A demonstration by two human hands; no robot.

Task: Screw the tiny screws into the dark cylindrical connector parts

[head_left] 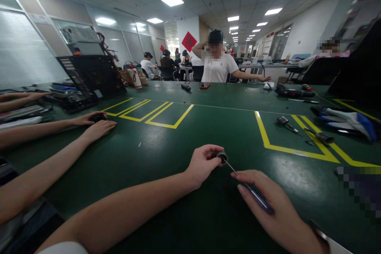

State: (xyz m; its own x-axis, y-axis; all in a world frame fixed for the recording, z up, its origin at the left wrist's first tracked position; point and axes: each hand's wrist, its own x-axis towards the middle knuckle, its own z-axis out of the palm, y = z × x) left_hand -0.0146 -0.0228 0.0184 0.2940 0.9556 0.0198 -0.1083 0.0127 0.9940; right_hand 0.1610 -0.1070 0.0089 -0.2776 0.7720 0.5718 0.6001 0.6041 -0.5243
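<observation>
Over the green table, my left hand pinches a small hollow grey metal part with its round opening toward me. My right hand grips a screwdriver by its dark handle. The thin shaft points up and left, its tip at or inside the part's opening; how deep it reaches I cannot tell. Right of my hands, a metal piece with a thin shaft lies in a yellow-taped area. A second cylindrical metal part rests across the tape beside it.
At left, a co-worker's hands lie on the table, by a black mouse. Gloves and a black power tool lie at right. A person in white stands across the table. A red phone lies near that far edge.
</observation>
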